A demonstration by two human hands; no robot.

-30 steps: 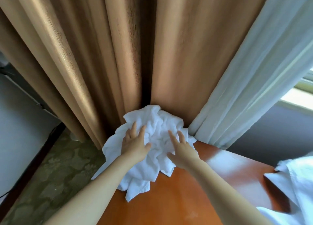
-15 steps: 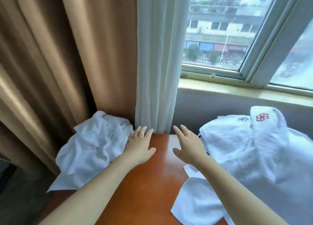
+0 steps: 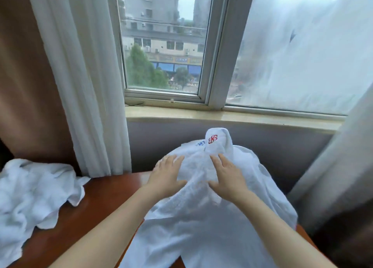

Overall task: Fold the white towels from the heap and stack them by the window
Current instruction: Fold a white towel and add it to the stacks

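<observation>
A big heap of white towels (image 3: 203,223) lies on the wooden table (image 3: 101,207) under the window, with red and blue embroidered marks near its top. My left hand (image 3: 166,177) rests flat on the heap's left slope with fingers straight. My right hand (image 3: 227,179) lies on the heap's middle, fingers spread and straight. A second crumpled white towel (image 3: 32,197) sits at the table's left end, apart from both hands.
A window (image 3: 163,46) with a pale sill (image 3: 222,118) runs behind the table. A sheer white curtain (image 3: 84,76) and a brown drape (image 3: 26,76) hang at the left. Another curtain (image 3: 333,177) hangs at the right.
The view has swung right from the crumpled towel by the drape to the window. Both hands left that towel, crossed the table and now lie on the big heap.
</observation>
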